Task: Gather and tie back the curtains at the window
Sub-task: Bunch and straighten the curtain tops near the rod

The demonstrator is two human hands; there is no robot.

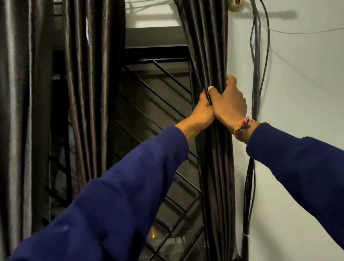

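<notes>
Both hands, left hand [202,111] and right hand [228,103], wrap fingers around the bunched dark curtain [218,168] at the window grille's [155,102] right edge, tight against the wall [315,85] and hanging cables [257,61].

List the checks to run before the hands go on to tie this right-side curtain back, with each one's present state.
1. Right curtain gathered into one bundle: ok.
2. Left hand grips the bundle: ok.
3. Right hand grips it from the wall side: ok.
4. Tie-back or hook within view: cannot tell, none visible.
5. Cables on the wall kept out of the bundle: ok.
6. Middle curtain tied: not ok.
</notes>
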